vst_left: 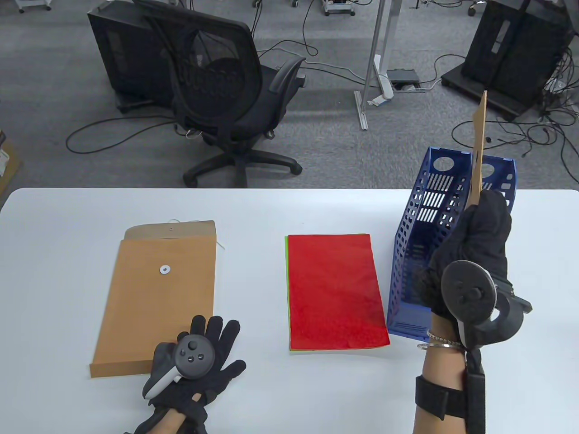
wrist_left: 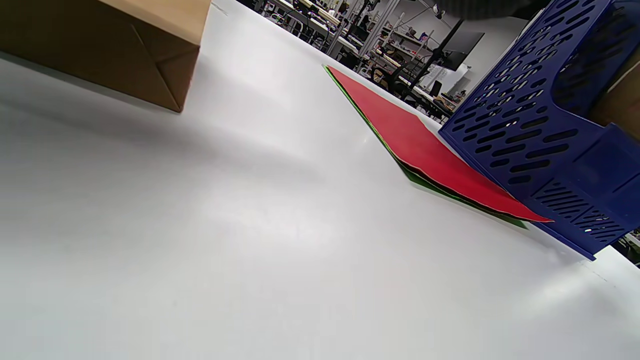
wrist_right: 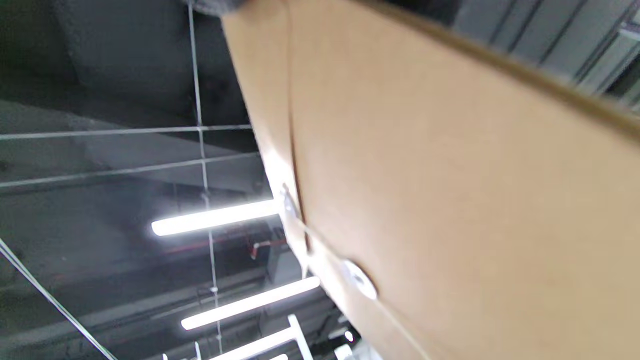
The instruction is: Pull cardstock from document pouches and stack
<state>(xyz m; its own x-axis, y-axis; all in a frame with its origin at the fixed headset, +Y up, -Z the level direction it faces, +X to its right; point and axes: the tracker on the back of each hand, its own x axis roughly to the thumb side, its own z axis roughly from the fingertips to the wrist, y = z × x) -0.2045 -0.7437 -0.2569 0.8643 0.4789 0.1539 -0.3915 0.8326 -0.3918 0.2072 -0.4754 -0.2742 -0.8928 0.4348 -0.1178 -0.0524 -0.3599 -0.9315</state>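
A brown document pouch (vst_left: 158, 294) lies flat at the table's left, flap open at its far end; its near corner shows in the left wrist view (wrist_left: 125, 45). My left hand (vst_left: 206, 357) rests flat on the table with fingers spread, touching that pouch's near right corner. A stack of cardstock, red sheet (vst_left: 334, 291) on top and green under it, lies at the middle (wrist_left: 425, 150). My right hand (vst_left: 481, 235) grips a second brown pouch (vst_left: 478, 144) upright, edge-on, above the blue file rack (vst_left: 409, 271). That pouch fills the right wrist view (wrist_right: 450, 200).
The blue file rack (wrist_left: 540, 135) stands at the right, its near end against the cardstock stack's right edge. A black office chair (vst_left: 230, 90) is beyond the table's far edge. Bare white tabletop (vst_left: 253, 398) lies between the pouch and the stack.
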